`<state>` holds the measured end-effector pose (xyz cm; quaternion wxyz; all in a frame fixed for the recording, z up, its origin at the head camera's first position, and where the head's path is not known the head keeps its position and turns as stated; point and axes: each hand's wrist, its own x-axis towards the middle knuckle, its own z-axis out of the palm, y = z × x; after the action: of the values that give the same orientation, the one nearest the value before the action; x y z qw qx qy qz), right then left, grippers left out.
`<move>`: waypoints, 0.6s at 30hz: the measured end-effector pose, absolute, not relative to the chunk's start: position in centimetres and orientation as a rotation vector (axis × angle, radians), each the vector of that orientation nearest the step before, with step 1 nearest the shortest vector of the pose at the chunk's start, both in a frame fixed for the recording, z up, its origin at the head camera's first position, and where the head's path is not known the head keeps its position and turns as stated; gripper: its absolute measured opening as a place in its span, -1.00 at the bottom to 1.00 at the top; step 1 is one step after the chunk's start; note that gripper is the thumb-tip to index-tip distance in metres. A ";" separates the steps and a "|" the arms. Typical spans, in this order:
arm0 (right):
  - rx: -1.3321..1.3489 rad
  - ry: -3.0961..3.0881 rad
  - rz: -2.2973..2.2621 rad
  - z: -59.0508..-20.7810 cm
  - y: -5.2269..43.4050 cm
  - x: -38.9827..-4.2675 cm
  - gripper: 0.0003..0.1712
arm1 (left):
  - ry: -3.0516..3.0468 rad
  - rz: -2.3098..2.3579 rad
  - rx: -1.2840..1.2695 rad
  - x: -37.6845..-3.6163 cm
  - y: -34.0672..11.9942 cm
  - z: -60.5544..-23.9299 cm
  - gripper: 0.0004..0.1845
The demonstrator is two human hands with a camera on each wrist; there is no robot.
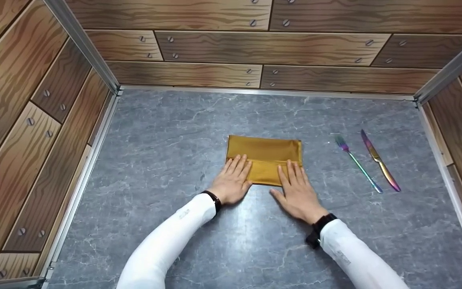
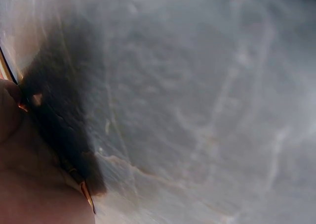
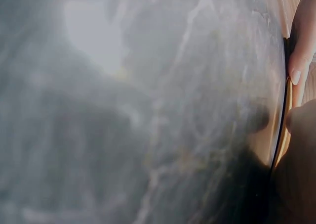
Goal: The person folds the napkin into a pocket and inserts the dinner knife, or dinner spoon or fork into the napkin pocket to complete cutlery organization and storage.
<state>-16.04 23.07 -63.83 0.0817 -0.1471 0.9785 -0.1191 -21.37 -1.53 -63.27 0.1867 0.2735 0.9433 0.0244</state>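
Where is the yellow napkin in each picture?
Head: the yellow napkin lies folded mid-table, with the left hand and right hand flat on its near edge.
Left wrist: only a thin orange edge beside the hand, bottom left.
Right wrist: a thin golden edge at the right.
Shared landmark: the grey marble table.

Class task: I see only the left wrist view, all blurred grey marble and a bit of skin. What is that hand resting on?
Observer: The left hand presses flat on a folded mustard napkin.
Operator: And the other hand?
Observer: The right hand lies flat on the napkin's near right corner.
Operator: Anything else on the table?
Observer: A fork and a knife lie side by side to the napkin's right, untouched.
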 end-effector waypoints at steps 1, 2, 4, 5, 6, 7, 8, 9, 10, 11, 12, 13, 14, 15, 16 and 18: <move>-0.443 2.922 -0.361 -63.9 23.1 -16.0 -0.07 | 2.659 0.081 0.767 -21.3 -1.6 -63.3 -0.30; -0.446 2.921 -0.363 -63.9 23.1 -16.0 -0.07 | 2.660 0.095 0.764 -21.3 -1.6 -63.3 -0.30; -0.449 2.926 -0.363 -64.0 23.1 -16.1 -0.07 | 2.670 0.115 0.763 -21.3 -1.6 -63.3 -0.30; -0.448 2.929 -0.371 -64.0 23.1 -16.1 -0.07 | 2.675 0.124 0.764 -21.3 -1.6 -63.4 -0.29; -0.446 2.932 -0.379 -64.0 23.1 -16.1 -0.07 | 2.680 0.131 0.763 -21.3 -1.6 -63.4 -0.29; -0.445 2.936 -0.386 -64.0 23.1 -16.1 -0.08 | 2.686 0.136 0.765 -21.3 -1.6 -63.5 -0.30; -0.445 2.940 -0.396 -64.0 23.1 -16.1 -0.08 | 2.689 0.136 0.764 -21.4 -1.6 -63.6 -0.30; -0.441 2.943 -0.400 -64.0 23.1 -16.1 -0.08 | 2.695 0.135 0.764 -21.4 -1.6 -63.6 -0.30; -0.440 2.946 -0.407 -64.0 23.1 -16.1 -0.07 | 2.698 0.132 0.766 -21.4 -1.6 -63.7 -0.30; -0.432 2.944 -0.408 -64.0 23.1 -16.1 -0.07 | 2.701 0.133 0.767 -21.4 -1.7 -63.7 -0.30; -0.424 2.943 -0.401 -64.0 23.1 -16.1 -0.06 | 2.704 0.136 0.768 -21.3 -1.7 -63.7 -0.30; -0.415 2.942 -0.396 -64.1 23.1 -16.0 -0.05 | 2.710 0.144 0.773 -21.3 -1.7 -63.6 -0.30; -0.403 2.942 -0.396 -64.1 23.1 -16.0 -0.04 | 2.710 0.143 0.775 -21.2 -1.7 -63.6 -0.30; -0.394 2.943 -0.401 -64.2 23.0 -16.0 -0.04 | 2.709 0.142 0.777 -21.2 -1.6 -63.6 -0.30; -0.386 2.946 -0.413 -64.2 23.0 -16.0 -0.03 | 2.709 0.141 0.778 -21.2 -1.7 -63.5 -0.30; -0.363 2.953 -0.434 -64.3 22.8 -15.9 -0.02 | 2.704 0.131 0.775 -21.1 -1.7 -63.5 -0.30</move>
<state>-15.92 22.79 -64.29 0.0676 -0.1203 0.9799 -0.1440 -21.13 -1.74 -63.47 0.1619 0.2716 0.9476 0.0461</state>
